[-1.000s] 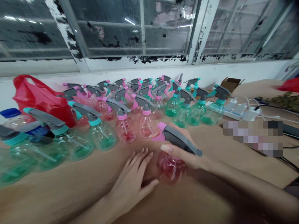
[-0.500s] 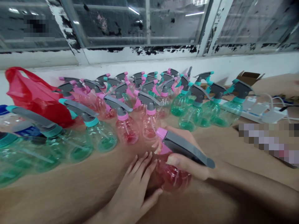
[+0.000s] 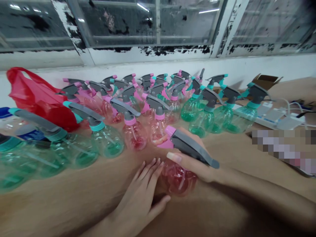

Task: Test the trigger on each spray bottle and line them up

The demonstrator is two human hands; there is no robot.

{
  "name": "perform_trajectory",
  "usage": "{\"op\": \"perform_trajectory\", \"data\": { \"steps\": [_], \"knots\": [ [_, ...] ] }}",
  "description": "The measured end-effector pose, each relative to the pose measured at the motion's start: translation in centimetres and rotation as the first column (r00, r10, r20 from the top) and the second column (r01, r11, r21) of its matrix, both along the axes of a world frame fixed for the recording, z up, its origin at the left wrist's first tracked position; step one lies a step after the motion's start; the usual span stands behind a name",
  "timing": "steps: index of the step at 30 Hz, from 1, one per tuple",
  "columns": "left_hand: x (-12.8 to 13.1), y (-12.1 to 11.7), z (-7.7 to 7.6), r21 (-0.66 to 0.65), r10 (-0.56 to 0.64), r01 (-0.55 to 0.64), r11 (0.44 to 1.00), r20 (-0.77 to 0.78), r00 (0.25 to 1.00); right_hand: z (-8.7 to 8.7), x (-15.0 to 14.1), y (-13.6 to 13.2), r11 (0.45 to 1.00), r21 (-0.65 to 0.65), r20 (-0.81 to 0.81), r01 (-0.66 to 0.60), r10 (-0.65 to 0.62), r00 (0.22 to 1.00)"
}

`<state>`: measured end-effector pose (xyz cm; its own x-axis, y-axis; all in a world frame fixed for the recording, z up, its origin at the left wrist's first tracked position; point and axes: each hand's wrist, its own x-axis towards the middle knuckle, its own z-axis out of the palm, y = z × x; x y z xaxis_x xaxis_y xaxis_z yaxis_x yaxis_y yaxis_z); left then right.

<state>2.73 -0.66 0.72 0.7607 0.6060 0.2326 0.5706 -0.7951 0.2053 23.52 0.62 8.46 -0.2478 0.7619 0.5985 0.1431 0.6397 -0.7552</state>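
Observation:
My right hand (image 3: 195,161) is wrapped round the neck of a clear pink spray bottle (image 3: 178,180), its thumb on the near side and a fingertip reaching past the pink trigger. The bottle has a grey head with a pink nozzle pointing left and away from me. Beside it, to the left, my left hand (image 3: 142,191) lies on the table with fingers stretched out, near the bottle's base. Just beyond stand two pink-collared spray bottles (image 3: 135,136) and a green spray bottle (image 3: 108,141). Whether the held bottle touches the table I cannot tell.
Several pink and green spray bottles crowd the back of the wooden table (image 3: 61,200). At left are a red plastic bag (image 3: 44,102) and a blue-capped bottle (image 3: 27,130). A white power strip (image 3: 266,117), an open cardboard box (image 3: 266,81) and a partly blurred flat object (image 3: 306,171) lie right.
My right hand and the pink spray bottle have shifted slightly left and away from me. A fingertip now extends further past the trigger. My left hand has barely moved.

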Motion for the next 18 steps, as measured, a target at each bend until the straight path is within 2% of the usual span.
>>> {"op": "perform_trajectory", "data": {
  "steps": [7,18],
  "knots": [
    [-0.06,-0.14,-0.18,0.009,0.001,-0.001,1.000,-0.006,1.000,-0.44,-0.15,0.13,1.000,0.027,-0.040,-0.013,0.014,0.999],
    [0.01,-0.10,0.03,0.000,0.016,-0.016,1.000,-0.026,1.000,0.30,-0.01,-0.25,0.998,-0.044,0.044,0.039,-0.037,0.998]
  ]
}}
